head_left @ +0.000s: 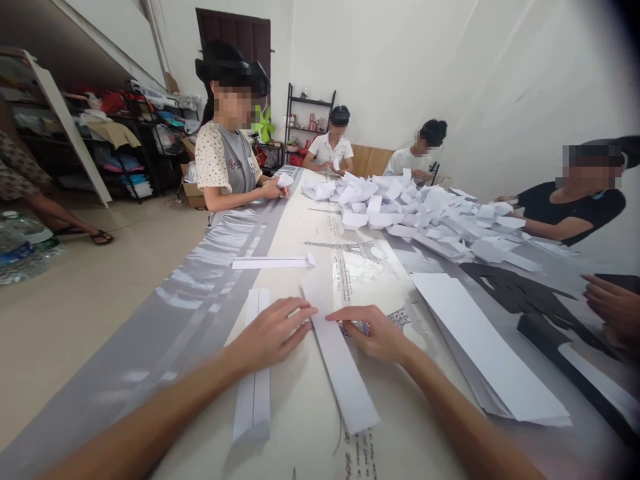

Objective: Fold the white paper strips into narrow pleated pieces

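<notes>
Touching the paper strip (345,380): left hand (273,333) and right hand (377,331) met it from either side; whether their bent fingers gripped it, I could not tell.
Paper strip: lay on the table (297,400), between both hands.
Folded strip (253,387): lay nearer the table's left edge.

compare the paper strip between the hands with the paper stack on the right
The paper strip looks narrower, the paper stack wider. The left hand and right hand have fingertips at the paper strip; neither hand's fingers are on the paper stack. The paper strip appears as one piece; the paper stack shows layered edges. Both are white and long.
</notes>
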`<action>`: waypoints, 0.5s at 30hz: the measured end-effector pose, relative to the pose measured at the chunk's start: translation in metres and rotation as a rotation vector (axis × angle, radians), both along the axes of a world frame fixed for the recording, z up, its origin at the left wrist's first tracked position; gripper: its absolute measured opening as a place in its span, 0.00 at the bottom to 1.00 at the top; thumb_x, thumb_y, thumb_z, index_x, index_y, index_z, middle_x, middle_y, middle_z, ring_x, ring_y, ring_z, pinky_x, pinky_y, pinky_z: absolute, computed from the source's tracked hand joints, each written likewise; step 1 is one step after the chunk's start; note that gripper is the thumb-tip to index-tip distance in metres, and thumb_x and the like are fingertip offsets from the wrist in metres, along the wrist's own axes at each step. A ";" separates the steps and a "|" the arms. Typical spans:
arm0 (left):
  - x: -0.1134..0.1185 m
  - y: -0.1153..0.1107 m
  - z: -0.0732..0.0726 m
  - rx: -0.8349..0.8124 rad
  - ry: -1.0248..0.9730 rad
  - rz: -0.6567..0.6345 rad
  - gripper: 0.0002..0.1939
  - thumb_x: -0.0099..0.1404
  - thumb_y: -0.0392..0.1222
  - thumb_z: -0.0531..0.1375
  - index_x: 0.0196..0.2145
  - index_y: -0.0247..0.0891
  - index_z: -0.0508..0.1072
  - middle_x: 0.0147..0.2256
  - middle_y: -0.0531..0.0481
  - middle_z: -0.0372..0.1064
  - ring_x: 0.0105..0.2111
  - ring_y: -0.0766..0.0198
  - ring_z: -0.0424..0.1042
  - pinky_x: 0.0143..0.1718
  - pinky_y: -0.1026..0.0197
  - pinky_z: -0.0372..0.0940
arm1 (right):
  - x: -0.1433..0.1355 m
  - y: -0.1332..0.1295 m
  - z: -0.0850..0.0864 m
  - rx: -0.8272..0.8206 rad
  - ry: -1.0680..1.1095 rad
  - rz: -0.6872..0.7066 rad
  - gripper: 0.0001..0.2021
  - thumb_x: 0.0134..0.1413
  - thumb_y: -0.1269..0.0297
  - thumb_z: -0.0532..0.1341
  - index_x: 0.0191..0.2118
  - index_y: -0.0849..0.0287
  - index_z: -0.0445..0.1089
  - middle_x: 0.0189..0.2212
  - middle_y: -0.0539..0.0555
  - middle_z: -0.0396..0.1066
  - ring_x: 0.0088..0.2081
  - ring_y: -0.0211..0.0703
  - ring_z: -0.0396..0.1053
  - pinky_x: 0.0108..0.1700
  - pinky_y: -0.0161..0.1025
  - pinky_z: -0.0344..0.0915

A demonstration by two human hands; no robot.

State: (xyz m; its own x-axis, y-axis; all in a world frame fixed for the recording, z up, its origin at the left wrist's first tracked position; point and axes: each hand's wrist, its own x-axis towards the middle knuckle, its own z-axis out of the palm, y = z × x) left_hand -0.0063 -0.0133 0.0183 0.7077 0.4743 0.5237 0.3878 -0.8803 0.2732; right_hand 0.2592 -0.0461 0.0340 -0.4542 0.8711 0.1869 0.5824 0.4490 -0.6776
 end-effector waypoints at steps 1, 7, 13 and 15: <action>-0.002 0.006 -0.005 0.031 0.019 0.064 0.16 0.78 0.42 0.50 0.58 0.38 0.69 0.53 0.40 0.70 0.53 0.51 0.70 0.54 0.47 0.68 | -0.001 -0.001 0.002 -0.054 0.012 -0.007 0.17 0.68 0.65 0.52 0.51 0.49 0.77 0.44 0.53 0.79 0.41 0.44 0.75 0.43 0.44 0.71; 0.002 0.005 -0.013 0.075 0.212 0.093 0.14 0.77 0.43 0.51 0.53 0.37 0.72 0.53 0.40 0.70 0.52 0.52 0.71 0.54 0.47 0.69 | -0.011 -0.002 -0.009 -0.142 0.018 -0.190 0.17 0.61 0.62 0.62 0.55 0.53 0.73 0.36 0.51 0.74 0.30 0.39 0.67 0.36 0.40 0.70; 0.010 0.004 -0.015 0.052 0.204 0.080 0.16 0.77 0.42 0.51 0.57 0.37 0.68 0.56 0.39 0.67 0.56 0.51 0.68 0.57 0.45 0.66 | -0.020 -0.003 -0.017 -0.129 -0.091 -0.269 0.22 0.59 0.69 0.58 0.59 0.58 0.70 0.35 0.51 0.68 0.31 0.40 0.66 0.39 0.41 0.70; 0.010 0.005 -0.017 0.033 0.199 0.086 0.16 0.77 0.42 0.51 0.57 0.36 0.68 0.56 0.38 0.67 0.55 0.51 0.69 0.57 0.45 0.66 | -0.021 -0.004 -0.016 -0.113 -0.113 -0.237 0.23 0.59 0.71 0.57 0.60 0.57 0.69 0.36 0.51 0.67 0.31 0.40 0.66 0.39 0.41 0.70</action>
